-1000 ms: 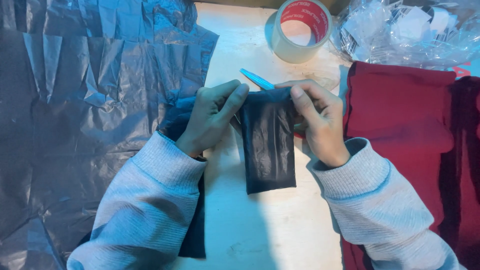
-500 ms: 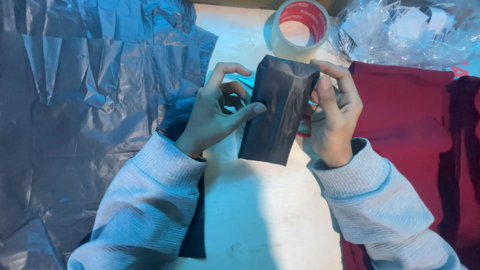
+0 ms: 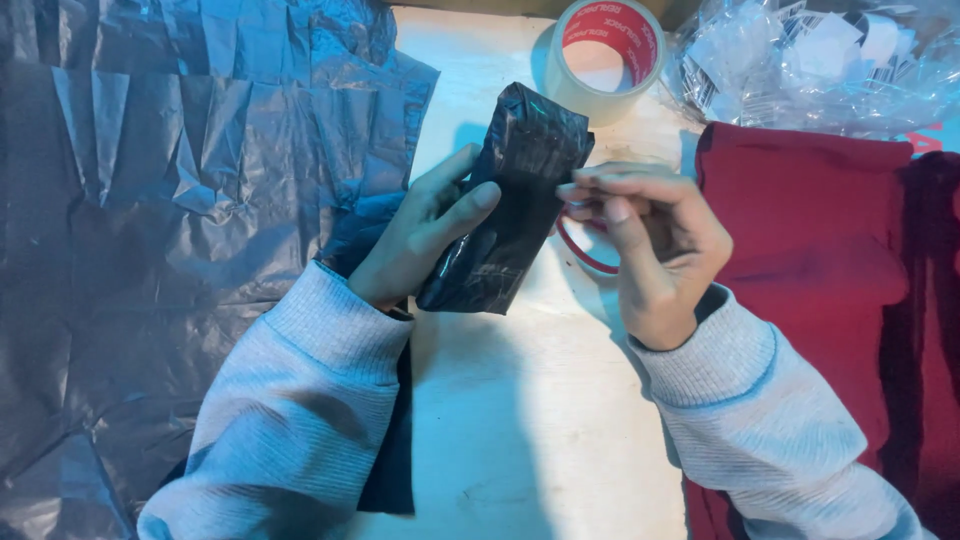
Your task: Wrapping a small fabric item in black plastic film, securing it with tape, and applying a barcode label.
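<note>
Left hand [image 3: 420, 240] closed around lower half of black plastic-wrapped packet [image 3: 510, 205]; thumb across front, fingers [image 3: 470, 205] behind. Packet held tilted above white counter [image 3: 500, 440], top end leaning toward tape roll [image 3: 603, 55]. Right hand [image 3: 650, 240] just beside packet's upper right edge, fingertips pinched together, touching wrap; whether anything pinched, cannot tell. Red loop [image 3: 580, 255] on counter under right hand. Grey plastic sheets [image 3: 170, 200] spread at left. Dark red cloth [image 3: 810, 230] at right. Clear plastic bags [image 3: 810, 60] top right.
</note>
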